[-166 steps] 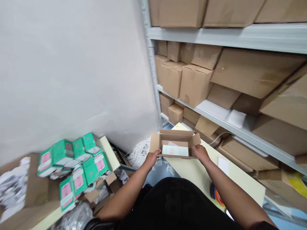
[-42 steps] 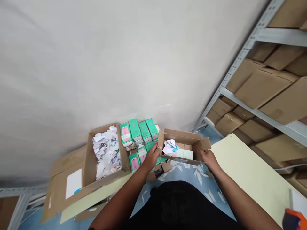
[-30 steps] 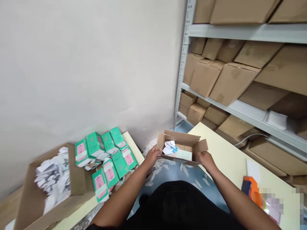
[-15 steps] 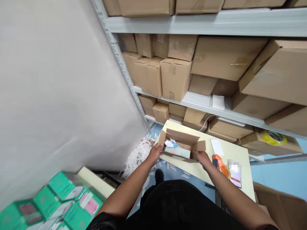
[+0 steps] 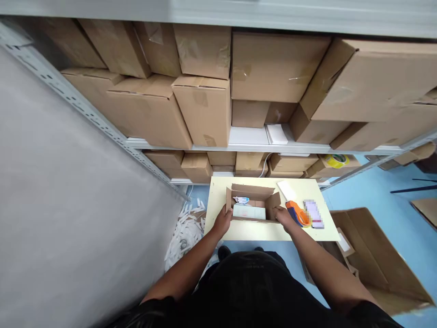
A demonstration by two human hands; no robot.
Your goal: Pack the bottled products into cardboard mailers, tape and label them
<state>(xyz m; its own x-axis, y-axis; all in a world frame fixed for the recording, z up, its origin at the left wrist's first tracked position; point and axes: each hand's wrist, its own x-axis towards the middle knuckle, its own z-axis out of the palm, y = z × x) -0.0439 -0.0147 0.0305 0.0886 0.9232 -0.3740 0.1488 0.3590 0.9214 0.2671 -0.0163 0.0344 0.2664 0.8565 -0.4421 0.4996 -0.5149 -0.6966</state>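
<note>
An open cardboard box (image 5: 252, 190) sits on the pale yellow table (image 5: 218, 182) in front of me, its flaps raised. Inside lie a pale green box (image 5: 248, 212) and a small white and blue packet (image 5: 241, 200). My left hand (image 5: 222, 221) grips the cardboard box at its left end, thumb on the near corner. At the right end, my right hand (image 5: 282, 216) has its fingers closed around the wall and flap. An orange and blue tape dispenser (image 5: 297, 214) lies just right of my right hand.
A white flat box (image 5: 286, 190) and a partly blurred phone-like item (image 5: 314, 214) lie on the table's right. Shelves (image 5: 252, 148) of cartons stand behind. A large open carton (image 5: 372, 255) is on the floor at right; white paper strips (image 5: 184, 234) litter the left.
My view has swung right and levelled, so the green boxes at lower left are out of sight. Both hands keep hold of the cardboard box, which now sits square to the table.
</note>
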